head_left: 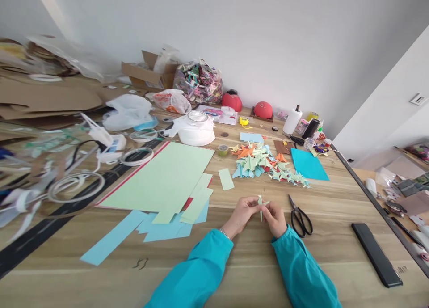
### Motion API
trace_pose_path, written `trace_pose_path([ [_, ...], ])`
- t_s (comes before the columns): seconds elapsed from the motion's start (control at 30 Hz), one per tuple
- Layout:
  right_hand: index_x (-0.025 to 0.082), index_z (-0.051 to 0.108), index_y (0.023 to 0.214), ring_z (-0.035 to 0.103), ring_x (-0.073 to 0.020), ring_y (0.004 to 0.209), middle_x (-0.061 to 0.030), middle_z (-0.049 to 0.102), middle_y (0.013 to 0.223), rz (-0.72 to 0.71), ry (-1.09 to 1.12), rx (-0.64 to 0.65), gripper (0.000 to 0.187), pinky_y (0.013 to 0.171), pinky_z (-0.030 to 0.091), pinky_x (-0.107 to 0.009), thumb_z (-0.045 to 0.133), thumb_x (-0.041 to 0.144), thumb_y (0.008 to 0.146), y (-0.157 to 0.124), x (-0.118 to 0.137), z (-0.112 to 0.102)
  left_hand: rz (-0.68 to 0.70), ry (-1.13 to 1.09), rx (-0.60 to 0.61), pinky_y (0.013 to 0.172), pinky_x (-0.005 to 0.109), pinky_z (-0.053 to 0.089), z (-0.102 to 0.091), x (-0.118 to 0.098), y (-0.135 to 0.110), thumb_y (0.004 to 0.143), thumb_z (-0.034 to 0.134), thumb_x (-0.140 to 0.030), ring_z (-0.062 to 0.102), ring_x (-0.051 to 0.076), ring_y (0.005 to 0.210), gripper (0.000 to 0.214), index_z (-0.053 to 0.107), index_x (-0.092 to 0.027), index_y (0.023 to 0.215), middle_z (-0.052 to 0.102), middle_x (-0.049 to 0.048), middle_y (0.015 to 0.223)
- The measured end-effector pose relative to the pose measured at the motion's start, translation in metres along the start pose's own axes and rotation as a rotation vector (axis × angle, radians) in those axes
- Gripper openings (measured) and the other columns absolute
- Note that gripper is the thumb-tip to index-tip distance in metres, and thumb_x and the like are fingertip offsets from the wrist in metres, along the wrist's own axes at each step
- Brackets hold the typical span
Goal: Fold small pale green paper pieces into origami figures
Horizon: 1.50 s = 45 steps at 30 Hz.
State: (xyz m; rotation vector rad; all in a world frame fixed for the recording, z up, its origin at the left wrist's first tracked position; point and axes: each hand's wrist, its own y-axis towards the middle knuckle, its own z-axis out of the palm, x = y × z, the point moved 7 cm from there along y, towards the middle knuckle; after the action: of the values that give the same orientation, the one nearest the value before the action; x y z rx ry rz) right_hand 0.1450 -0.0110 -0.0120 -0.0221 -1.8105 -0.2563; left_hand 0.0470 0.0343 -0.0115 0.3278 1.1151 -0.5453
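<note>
Between my two hands is a small pale green origami crane [261, 202] with thin points sticking out. My left hand [241, 215] pinches it from one side, and the fingers of my right hand [275, 217] close on the other side. Beyond them lies a heap of folded paper cranes [250, 162] in green, blue and orange. One small green paper rectangle [226, 179] rests flat to the left of the heap. Black-handled scissors [300, 219] lie just right of my right hand, with nobody touching them.
Large green sheets [157, 178] and blue paper strips [114, 238] spread over the left. A turquoise sheet [310, 164] lies behind the scissors. A long black case [377, 254] is at the right. White tape rolls [196, 131], bags and cardboard [43, 95] crowd the back and left.
</note>
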Motion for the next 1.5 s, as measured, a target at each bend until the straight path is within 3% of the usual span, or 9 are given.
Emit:
trace_pose_path([
  [0.13, 0.019, 0.048, 0.063, 0.039, -0.0078, 0.035, 0.0059, 0.045, 0.04, 0.056, 0.091, -0.022, 0.038, 0.038, 0.028, -0.021, 0.056, 0.052, 0.078, 0.002, -0.004, 0.0, -0.025, 0.076, 0.123, 0.057, 0.022, 0.04, 0.006, 0.0, -0.001, 0.064, 0.074, -0.033, 0.053, 0.012, 0.058, 0.024, 0.067, -0.011, 0.068, 0.062, 0.0013, 0.06],
  [0.37, 0.019, 0.044, 0.055, 0.032, -0.0065, 0.033, 0.0068, 0.04, 0.036, 0.026, 0.13, 0.012, 0.043, 0.038, 0.022, -0.021, 0.055, 0.053, 0.079, 0.001, 0.002, 0.001, -0.079, 0.043, 0.063, 0.058, 0.025, 0.042, 0.001, 0.002, 0.0, 0.051, 0.082, -0.031, 0.056, 0.013, 0.056, 0.035, 0.066, -0.01, 0.076, 0.061, 0.0006, 0.057],
  [0.5, 0.019, 0.042, 0.047, 0.031, -0.0066, 0.036, 0.0058, 0.038, 0.036, 0.021, 0.08, -0.035, 0.049, 0.039, 0.022, -0.023, 0.053, 0.053, 0.08, 0.002, 0.003, -0.003, -0.072, 0.071, -0.03, 0.059, 0.023, 0.042, -0.006, 0.0, 0.0, 0.05, 0.083, -0.023, 0.055, 0.011, 0.055, 0.038, 0.066, -0.012, 0.082, 0.06, -0.0027, 0.055],
  [0.67, 0.018, 0.04, 0.042, 0.032, -0.0075, 0.039, 0.0044, 0.038, 0.038, 0.014, 0.043, -0.132, 0.054, 0.042, 0.025, -0.024, 0.052, 0.056, 0.079, 0.003, 0.008, -0.011, -0.052, 0.052, -0.084, 0.066, 0.024, 0.045, -0.004, 0.0, 0.001, 0.052, 0.081, -0.023, 0.059, 0.012, 0.066, 0.035, 0.063, -0.013, 0.081, 0.067, 0.0011, 0.07],
  [0.9, 0.016, 0.047, 0.046, 0.032, -0.0075, 0.041, 0.0036, 0.04, 0.041, -0.042, 0.044, -0.152, 0.052, 0.042, 0.024, -0.024, 0.049, 0.052, 0.083, 0.001, 0.005, -0.012, -0.072, -0.104, -0.001, 0.056, 0.025, 0.047, 0.006, 0.001, -0.001, 0.053, 0.081, -0.029, 0.058, 0.012, 0.051, 0.036, 0.051, -0.015, 0.064, 0.059, -0.0041, 0.053],
  [1.03, 0.016, 0.053, 0.049, 0.035, -0.0081, 0.043, 0.0027, 0.042, 0.044, -0.075, -0.025, -0.142, 0.049, 0.044, 0.026, -0.024, 0.047, 0.048, 0.086, 0.0, 0.003, -0.013, -0.056, -0.062, 0.009, 0.057, 0.026, 0.048, 0.006, -0.002, -0.002, 0.055, 0.08, -0.029, 0.059, 0.012, 0.052, 0.035, 0.051, -0.015, 0.066, 0.06, -0.0037, 0.055],
  [1.23, 0.019, 0.042, 0.046, 0.033, -0.0088, 0.045, 0.0037, 0.038, 0.045, -0.141, -0.232, -0.194, 0.05, 0.046, 0.027, -0.024, 0.046, 0.049, 0.086, 0.0, 0.009, -0.016, 0.088, 0.176, -0.076, 0.061, 0.024, 0.049, 0.0, -0.005, -0.003, 0.06, 0.075, -0.024, 0.064, 0.015, 0.071, 0.036, 0.049, -0.018, 0.085, 0.066, -0.0007, 0.073],
  [1.4, 0.02, 0.039, 0.046, 0.03, -0.0088, 0.045, 0.0047, 0.033, 0.045, -0.178, -0.301, -0.149, 0.047, 0.046, 0.024, -0.024, 0.052, 0.047, 0.082, 0.0, 0.01, -0.01, 0.306, 0.484, -0.103, 0.07, 0.027, 0.05, -0.002, -0.013, -0.009, 0.073, 0.06, -0.019, 0.064, 0.017, 0.078, 0.007, 0.061, -0.018, 0.08, 0.068, 0.0062, 0.089],
  [1.5, 0.02, 0.042, 0.05, 0.034, -0.009, 0.044, 0.0047, 0.039, 0.045, -0.176, -0.298, -0.125, 0.04, 0.045, 0.028, -0.023, 0.059, 0.043, 0.078, -0.002, 0.012, -0.008, 0.383, 0.513, -0.082, 0.081, 0.031, 0.049, -0.002, -0.018, -0.012, 0.072, 0.059, -0.014, 0.062, 0.02, 0.09, 0.019, 0.069, -0.019, 0.088, 0.068, 0.0078, 0.096],
])
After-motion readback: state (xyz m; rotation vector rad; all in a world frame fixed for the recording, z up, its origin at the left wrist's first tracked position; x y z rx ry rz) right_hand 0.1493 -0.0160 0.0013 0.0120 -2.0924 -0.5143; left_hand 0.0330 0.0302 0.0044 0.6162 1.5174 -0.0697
